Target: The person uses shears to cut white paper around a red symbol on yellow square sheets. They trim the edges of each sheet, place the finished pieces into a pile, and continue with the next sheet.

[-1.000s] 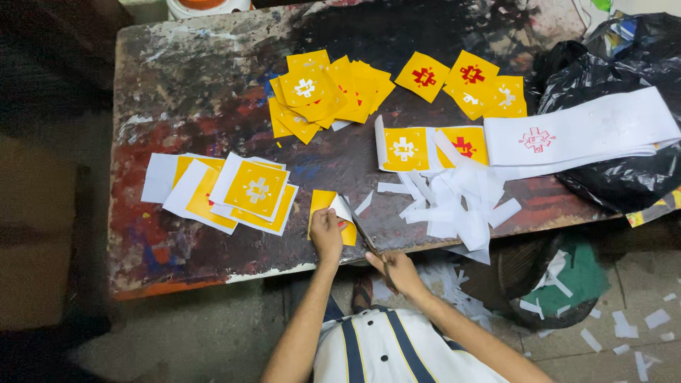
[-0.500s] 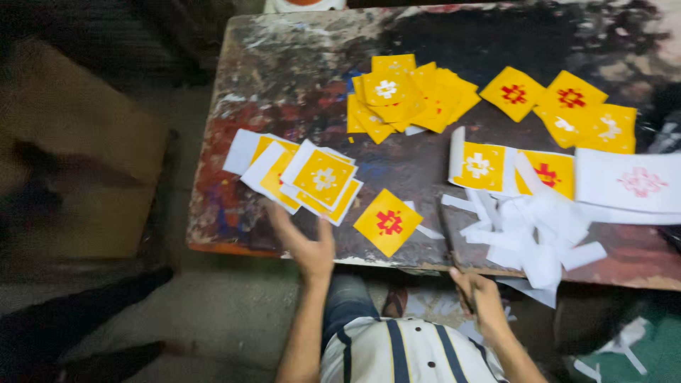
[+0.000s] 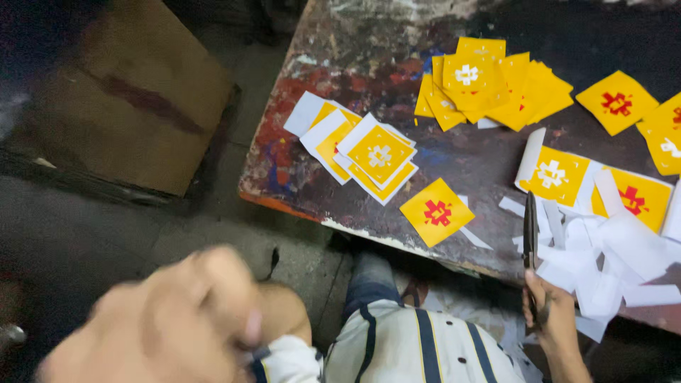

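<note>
Head view: the right hand (image 3: 552, 306), at four o'clock, grips black scissors (image 3: 530, 237), blades closed, pointing to twelve over white paper scraps (image 3: 603, 266). A yellow square card with red emblem (image 3: 437, 212) lies just left. The blurred left hand (image 3: 167, 319), at seven o'clock, looks loosely curled and empty.

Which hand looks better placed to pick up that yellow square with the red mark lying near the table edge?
Probably the left hand: it is empty, though blurred and off the table. The right hand is busy gripping dark scissors beside the white paper scraps. The yellow square lies loose between the two hands.
</note>
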